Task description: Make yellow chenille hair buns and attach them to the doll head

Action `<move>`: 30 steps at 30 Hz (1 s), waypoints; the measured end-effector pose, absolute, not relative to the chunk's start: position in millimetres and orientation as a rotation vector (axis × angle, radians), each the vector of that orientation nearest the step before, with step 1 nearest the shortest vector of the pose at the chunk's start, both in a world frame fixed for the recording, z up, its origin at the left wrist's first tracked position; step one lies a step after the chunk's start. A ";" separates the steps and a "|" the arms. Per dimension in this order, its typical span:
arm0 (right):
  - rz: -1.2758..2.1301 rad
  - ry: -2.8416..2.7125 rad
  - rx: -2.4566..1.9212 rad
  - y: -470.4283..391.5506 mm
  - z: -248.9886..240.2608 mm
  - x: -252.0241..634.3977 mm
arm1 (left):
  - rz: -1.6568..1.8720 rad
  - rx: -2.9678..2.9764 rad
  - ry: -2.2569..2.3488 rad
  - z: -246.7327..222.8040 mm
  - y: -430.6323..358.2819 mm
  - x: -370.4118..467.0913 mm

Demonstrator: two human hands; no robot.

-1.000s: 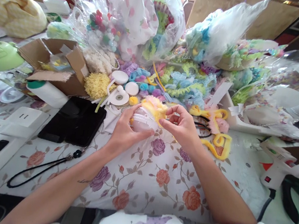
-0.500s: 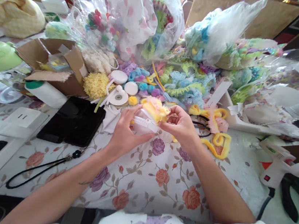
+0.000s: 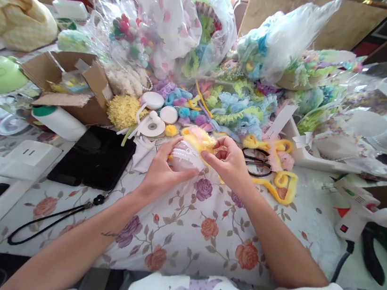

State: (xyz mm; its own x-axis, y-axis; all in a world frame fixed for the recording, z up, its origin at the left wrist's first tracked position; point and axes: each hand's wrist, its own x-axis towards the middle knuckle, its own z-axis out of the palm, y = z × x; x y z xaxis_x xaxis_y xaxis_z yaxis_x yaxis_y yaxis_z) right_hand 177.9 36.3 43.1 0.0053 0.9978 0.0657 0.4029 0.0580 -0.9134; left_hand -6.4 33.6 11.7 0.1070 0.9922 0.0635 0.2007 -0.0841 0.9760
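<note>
My left hand (image 3: 160, 169) is wrapped round a small white zipped pouch (image 3: 186, 158), thumb along its lower edge and fingers behind its left side. A row of white zipper teeth runs across the pouch. Fluffy yellow and pink trim (image 3: 199, 137) covers its far upper side. At the pouch's right edge, my right hand (image 3: 230, 161) is closed, with thumb and forefinger pinching by the zipper's end; the fingers hide the exact spot they hold. Black-handled scissors (image 3: 257, 163) lie just right of my right hand, beside a curled yellow fuzzy strip (image 3: 285, 188).
A black phone (image 3: 94, 158) with a wrist strap lies to the left, near a cardboard box (image 3: 69, 71). A ribbon spool (image 3: 153, 125) sits behind my left hand. Colourful trimmings (image 3: 244, 106) and plastic bags fill the back. A white glue gun (image 3: 352, 209) stands at right.
The pouch has turned in my hands and its white front now looks rounder. My right thumb and forefinger have shifted left onto its right edge; the camera view moved slightly.
</note>
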 end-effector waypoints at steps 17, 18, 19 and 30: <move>1.097 -1.486 -1.425 38.7 48.5 183.5 | 1.101 1.433 1.195 11.2 32.6 -5.5; 1.109 -1.501 -1.420 38.8 50.1 185.1 | 1.107 1.435 1.193 10.3 33.0 -5.7; 1.108 -1.518 -1.416 38.7 51.4 186.2 | 1.112 1.436 1.197 9.5 33.4 -5.8; 1.090 -1.498 -1.390 37.8 48.7 181.9 | 1.098 1.538 1.241 12.2 30.6 -7.9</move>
State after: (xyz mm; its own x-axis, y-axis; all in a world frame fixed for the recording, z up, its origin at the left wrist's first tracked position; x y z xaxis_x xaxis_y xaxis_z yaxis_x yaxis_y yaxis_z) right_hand 181.9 37.8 48.7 -0.0735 0.9973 0.0014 0.3056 0.0238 -0.9519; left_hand -7.9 30.6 12.2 0.1212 0.9857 0.1172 0.2367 -0.1434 0.9609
